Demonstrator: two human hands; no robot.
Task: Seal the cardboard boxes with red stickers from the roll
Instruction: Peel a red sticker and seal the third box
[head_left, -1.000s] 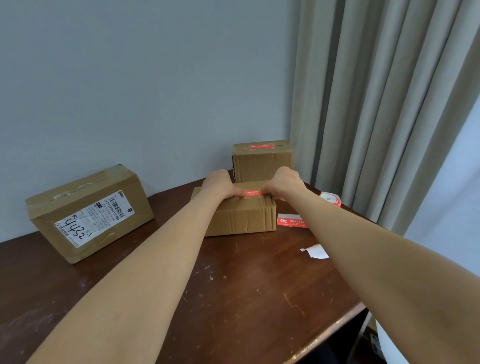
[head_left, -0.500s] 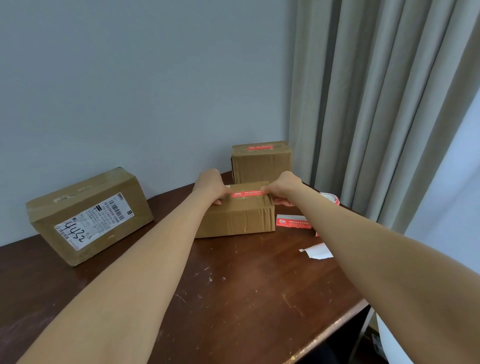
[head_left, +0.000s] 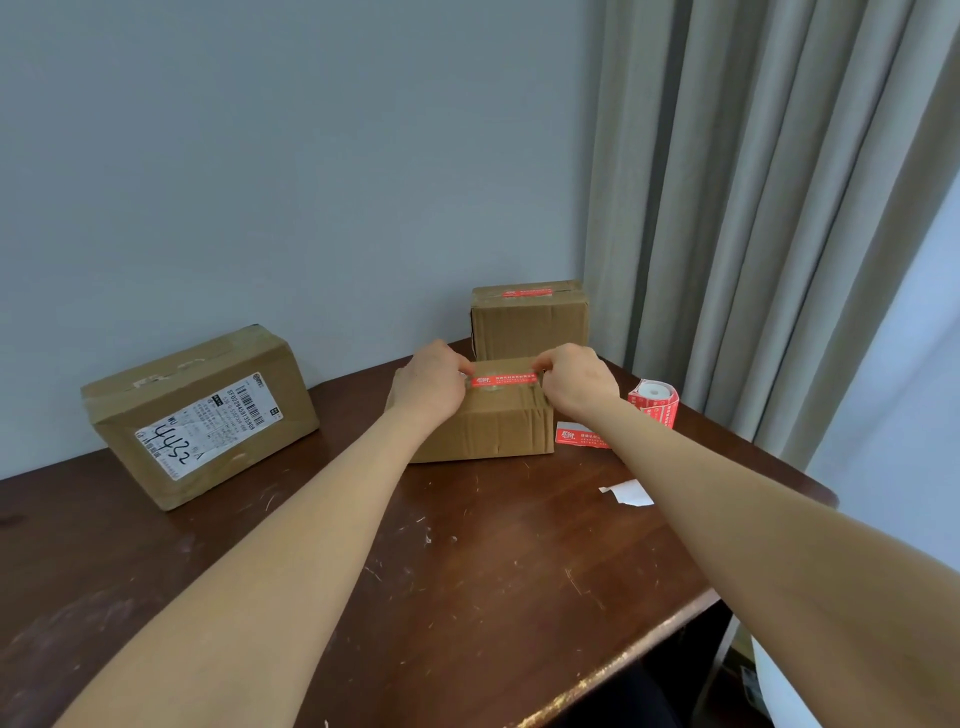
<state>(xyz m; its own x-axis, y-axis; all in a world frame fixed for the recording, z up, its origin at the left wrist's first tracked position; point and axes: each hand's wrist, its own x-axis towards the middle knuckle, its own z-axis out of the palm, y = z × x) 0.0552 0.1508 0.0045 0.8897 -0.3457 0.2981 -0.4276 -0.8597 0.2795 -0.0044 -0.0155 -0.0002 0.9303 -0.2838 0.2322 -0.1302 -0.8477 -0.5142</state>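
Cardboard boxes sit in three places on the dark wooden table (head_left: 467, 597). At the left of the frame, close to the pale wall (head_left: 260, 156), the big box (head_left: 244, 374) lies with a white shipping label (head_left: 208, 431) on its near face, with handwritten digits across it.

Toward the centre, the left hand (head_left: 431, 382) reaches in from the lower left and sits at the top left corner of the middle box (head_left: 488, 421). Its fingers are curled, and the thumb and fingertips pinch the left end of the red sticker (head_left: 503, 380). That sticker is stretched straight along the top of the middle box. I cannot tell whether it is fully pressed down. The right hand (head_left: 579, 382) comes in from the lower right, fingers bent, and pinches the sticker's right end.

Just behind the middle box, in the centre of the frame, the back box (head_left: 530, 325) stands higher, near the wall. A second sticker (head_left: 526, 292) runs along its top.

Right of the middle box, a loose sticker strip (head_left: 571, 434) lies flat on the table, partly hidden by the right forearm. Further right, the sticker roll (head_left: 653, 402) stands on end with its white core facing up. Below it in the frame lies a white paper scrap (head_left: 628, 491). A grey curtain (head_left: 753, 208) hangs down the right side.
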